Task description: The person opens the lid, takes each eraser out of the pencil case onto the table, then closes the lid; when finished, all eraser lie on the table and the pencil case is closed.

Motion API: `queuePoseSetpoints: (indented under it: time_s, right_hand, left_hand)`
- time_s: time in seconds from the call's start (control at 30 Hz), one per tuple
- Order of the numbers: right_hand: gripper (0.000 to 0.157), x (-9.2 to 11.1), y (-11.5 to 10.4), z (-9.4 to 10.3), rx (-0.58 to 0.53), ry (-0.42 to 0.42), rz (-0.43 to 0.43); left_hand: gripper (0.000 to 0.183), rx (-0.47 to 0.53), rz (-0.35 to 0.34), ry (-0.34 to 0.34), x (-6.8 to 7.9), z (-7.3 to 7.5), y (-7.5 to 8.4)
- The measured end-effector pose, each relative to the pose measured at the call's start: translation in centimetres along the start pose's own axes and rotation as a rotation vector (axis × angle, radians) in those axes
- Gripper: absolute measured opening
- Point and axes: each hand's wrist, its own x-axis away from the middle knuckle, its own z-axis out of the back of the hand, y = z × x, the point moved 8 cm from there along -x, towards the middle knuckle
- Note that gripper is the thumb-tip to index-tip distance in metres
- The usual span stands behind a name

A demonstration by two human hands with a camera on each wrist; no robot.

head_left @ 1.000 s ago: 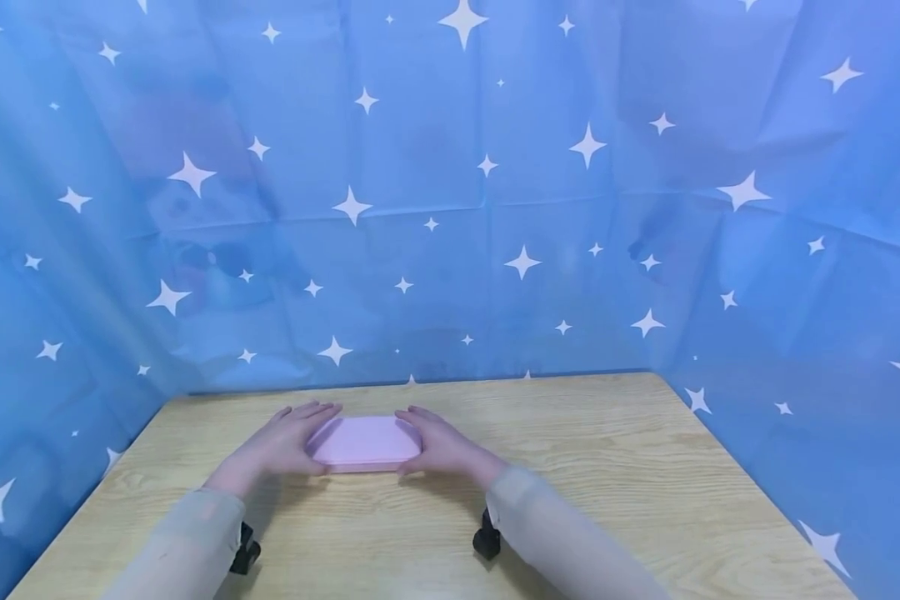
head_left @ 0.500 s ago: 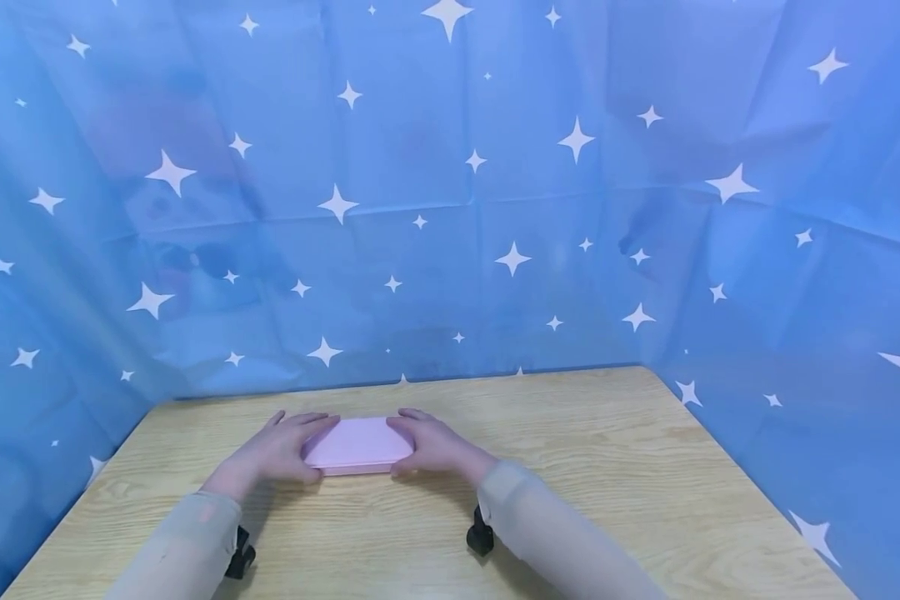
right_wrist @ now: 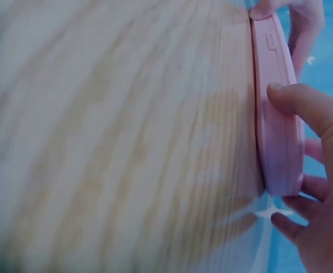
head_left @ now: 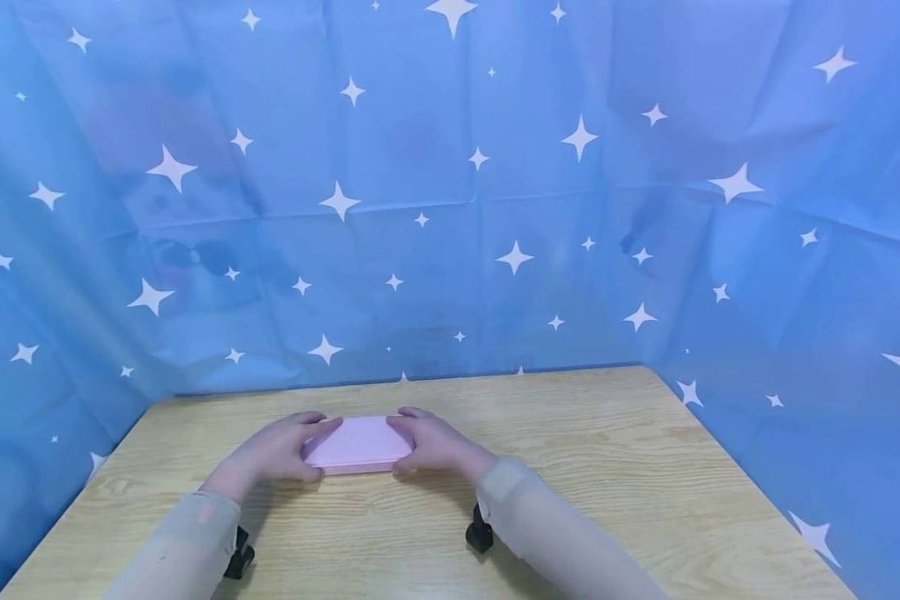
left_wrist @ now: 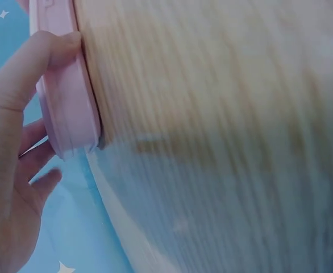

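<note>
A flat pink case [head_left: 358,446] with a rounded outline lies on the wooden table [head_left: 585,467], lid side up. My left hand [head_left: 279,450] holds its left end, thumb on the near side wall and the other fingers round the far side. At the opposite end my right hand [head_left: 438,444] grips it the same way. In the right wrist view the case's [right_wrist: 277,119] near wall shows a lid seam and a small latch-like outline. From the left wrist, the left thumb presses that wall of the case [left_wrist: 73,108], with some fingers spread behind.
Blue cloth with white stars [head_left: 420,183] hangs behind the table and along both sides. A black wrist mount [head_left: 479,531] sits under the right sleeve, and another black mount [head_left: 239,557] under the left.
The left hand's fingers have drawn in closer together on the case, and the right hand sits slightly further over its end. The head view has shifted slightly; the case stays on the table.
</note>
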Motion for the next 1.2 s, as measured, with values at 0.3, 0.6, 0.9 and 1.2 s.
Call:
queuePoseSetpoints:
  time_s: [0.3, 0.6, 0.9, 1.2]
  right_hand:
    - [0.077, -0.3, -0.8, 0.2, 0.104, -0.006, 0.042]
    - [0.072, -0.4, -0.9, 0.5, 0.132, -0.028, 0.041]
    - [0.068, -0.4, -0.5, 0.3, 0.07, -0.022, 0.041]
    - [0.065, -0.2, 0.1, 0.6, -0.04, 0.006, 0.018]
  left_hand:
    - [0.078, 0.0, -0.034, -0.019, 0.1, -0.1, 0.6]
    - [0.074, -0.004, -0.045, -0.028, 0.0, -0.2, 0.7]
    - [0.077, -0.005, -0.058, -0.013, 0.2, -0.1, 0.9]
    - [0.079, 0.042, -0.018, 0.008, 0.5, 0.3, 0.9]
